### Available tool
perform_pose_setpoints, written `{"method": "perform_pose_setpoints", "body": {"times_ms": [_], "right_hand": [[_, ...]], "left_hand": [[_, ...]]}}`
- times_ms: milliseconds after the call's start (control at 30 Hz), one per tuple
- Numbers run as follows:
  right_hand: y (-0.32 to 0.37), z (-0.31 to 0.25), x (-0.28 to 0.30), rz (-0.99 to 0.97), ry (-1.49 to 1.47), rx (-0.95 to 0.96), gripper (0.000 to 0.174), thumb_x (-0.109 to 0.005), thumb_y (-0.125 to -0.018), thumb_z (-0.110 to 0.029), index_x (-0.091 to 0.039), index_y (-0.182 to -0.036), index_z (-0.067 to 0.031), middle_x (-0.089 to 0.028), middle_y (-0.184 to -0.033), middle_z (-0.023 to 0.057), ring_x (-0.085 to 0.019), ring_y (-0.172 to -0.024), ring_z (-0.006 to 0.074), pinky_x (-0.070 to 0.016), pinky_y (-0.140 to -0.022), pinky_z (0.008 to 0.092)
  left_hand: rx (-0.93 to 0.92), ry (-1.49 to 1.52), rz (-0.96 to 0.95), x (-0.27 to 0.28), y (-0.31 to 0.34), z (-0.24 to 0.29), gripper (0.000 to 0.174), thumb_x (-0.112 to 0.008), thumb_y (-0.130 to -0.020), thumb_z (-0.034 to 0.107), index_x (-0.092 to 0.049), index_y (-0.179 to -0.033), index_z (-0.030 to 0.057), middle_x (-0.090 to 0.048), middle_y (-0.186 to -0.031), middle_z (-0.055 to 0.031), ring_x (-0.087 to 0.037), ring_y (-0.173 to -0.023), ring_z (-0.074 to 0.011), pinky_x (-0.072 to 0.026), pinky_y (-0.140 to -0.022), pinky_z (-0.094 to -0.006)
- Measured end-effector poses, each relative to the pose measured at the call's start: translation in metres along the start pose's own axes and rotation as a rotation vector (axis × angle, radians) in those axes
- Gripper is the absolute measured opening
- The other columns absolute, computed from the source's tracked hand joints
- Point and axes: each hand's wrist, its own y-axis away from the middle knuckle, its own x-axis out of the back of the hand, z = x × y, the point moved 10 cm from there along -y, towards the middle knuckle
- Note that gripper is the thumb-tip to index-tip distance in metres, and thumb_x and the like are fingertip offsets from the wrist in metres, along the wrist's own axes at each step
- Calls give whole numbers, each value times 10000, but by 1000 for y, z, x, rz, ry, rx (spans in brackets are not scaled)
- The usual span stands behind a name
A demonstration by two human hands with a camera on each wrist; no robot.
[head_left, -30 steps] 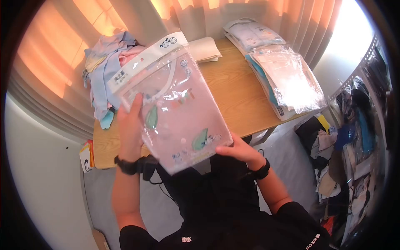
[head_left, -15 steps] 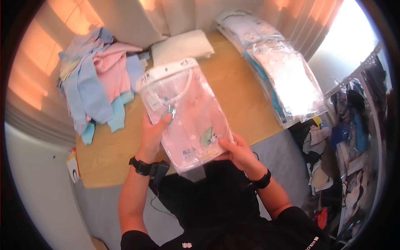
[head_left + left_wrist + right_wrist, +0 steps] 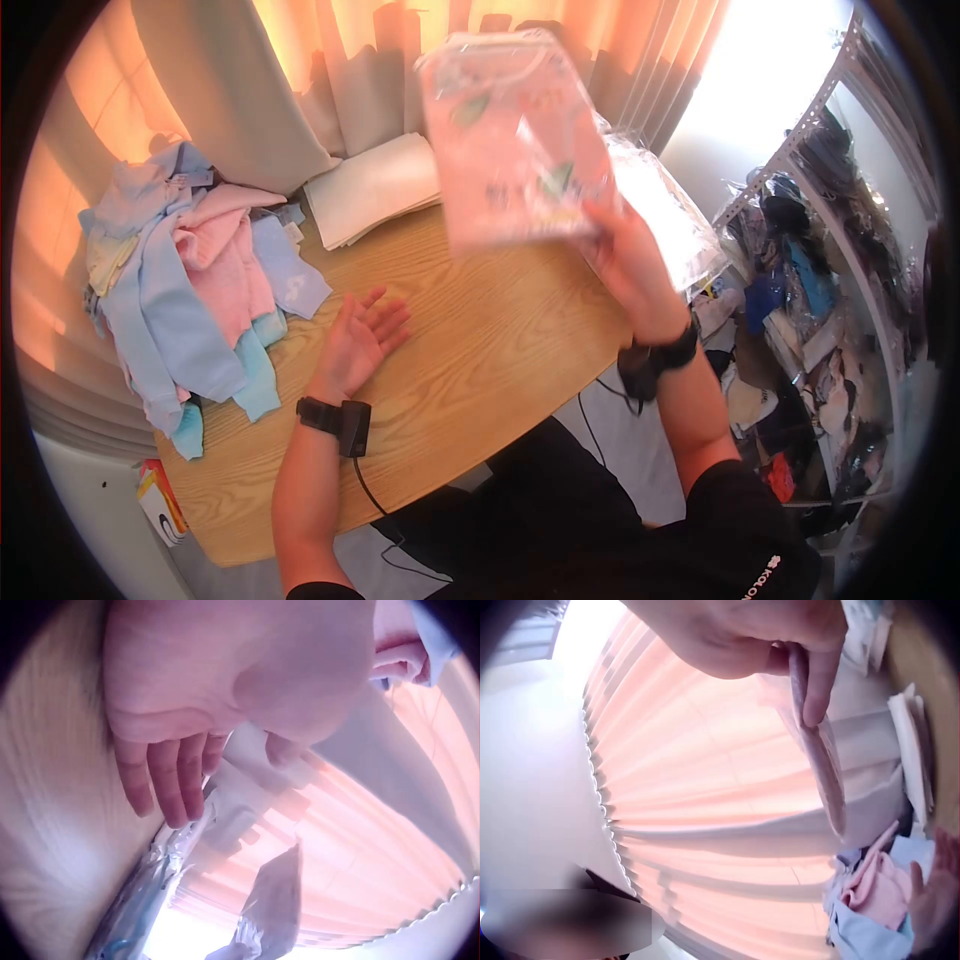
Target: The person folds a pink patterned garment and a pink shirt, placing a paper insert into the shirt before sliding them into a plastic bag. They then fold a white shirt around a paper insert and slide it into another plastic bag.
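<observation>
Packet (image 3: 520, 150) pinched by its lower right corner, upper centre of the frame.
Clothes (image 3: 185, 285) heap at left on the bench (image 3: 440, 320); the left hand (image 3: 362, 340), empty, has its fingers loosely spread; the white stack (image 3: 375, 190) lies behind; the right hand (image 3: 632, 270) grips the packet between thumb and fingers, near the bagged pile (image 3: 665, 210).

This seems a clothing stockroom: garment pile (image 3: 170, 285) on wooden table (image 3: 460, 330), metal rack (image 3: 818, 103) full of clothes (image 3: 808, 278).
</observation>
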Motion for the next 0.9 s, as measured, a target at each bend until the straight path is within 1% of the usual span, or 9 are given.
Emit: {"method": "perform_pose_setpoints", "body": {"times_ms": [167, 333, 367, 433, 467, 533, 633, 833, 900], "right_hand": [[-100, -47, 12, 56, 13, 111, 226, -493, -971, 10, -494, -1184, 87, -595, -1176, 193, -653, -1035, 269, -598, -911, 357], [-195, -23, 53, 212, -241, 245, 259, -424, -991, 9, -372, -1213, 133, -525, -1235, 269, -582, -1131, 385, -558, -998, 454], [-214, -5, 62, 284, -260, 216, 282, -405, -974, 33, -350, -1227, 144, -490, -1277, 286, -556, -1180, 414, -548, -1017, 466], [-281, 53, 81, 120, -387, -80, 355, -353, -933, 81, -318, -1286, 92, -475, -1264, 268, -565, -1153, 460, -583, -935, 548], [-293, 73, 88, 144, -353, -156, 372, -339, -927, 89, -308, -1297, 92, -474, -1263, 269, -571, -1150, 457, -580, -939, 545], [-299, 102, 80, 190, -288, -305, 406, -311, -914, 104, -288, -1319, 93, -473, -1260, 271, -583, -1144, 453, -575, -948, 539], [-291, 95, 50, 154, -79, -227, 519, -277, -869, 146, -209, -1383, 115, -434, -1303, 295, -543, -1225, 417, -546, -1015, 473], [-301, 108, 36, 77, -37, -223, 572, -285, -861, 153, -168, -1418, 96, -425, -1292, 288, -569, -1182, 410, -557, -1006, 462], [-304, 110, 30, 93, -20, -213, 513, -281, -894, 114, -233, -1404, 88, -460, -1293, 273, -588, -1171, 391, -583, -961, 445]], "left_hand": [[-5, 64, -15, 6, -1, 2, 439, -434, -1058, 404, -516, -1320, 61, -627, -1249, -157, -609, -1169, -285, -501, -998, -441], [14, 94, 4, 6, 1, 0, 382, -460, -1058, 341, -521, -1308, 59, -638, -1218, -145, -624, -1126, -274, -513, -978, -431], [17, 90, 14, 6, 1, -1, 370, -466, -1056, 327, -522, -1306, 60, -640, -1213, -143, -626, -1118, -272, -515, -974, -428], [22, 85, 25, 6, 0, 1, 348, -481, -1052, 299, -525, -1303, 62, -642, -1205, -140, -630, -1103, -265, -517, -970, -422], [29, 88, 28, 6, 0, -1, 339, -490, -1049, 285, -526, -1303, 63, -644, -1201, -139, -631, -1097, -262, -517, -969, -418], [38, 90, 26, 7, 0, -1, 330, -504, -1043, 268, -528, -1302, 65, -647, -1194, -135, -634, -1091, -256, -518, -967, -413], [50, 97, 19, 8, 0, -2, 327, -515, -1039, 262, -530, -1302, 68, -653, -1187, -130, -637, -1092, -249, -520, -964, -407], [68, 102, 6, 8, -1, -4, 328, -512, -1041, 266, -533, -1307, 76, -658, -1188, -126, -641, -1094, -244, -519, -962, -403], [63, 108, -15, 8, -1, -5, 327, -511, -1042, 267, -533, -1307, 78, -658, -1188, -125, -642, -1092, -244, -518, -962, -403]]}}
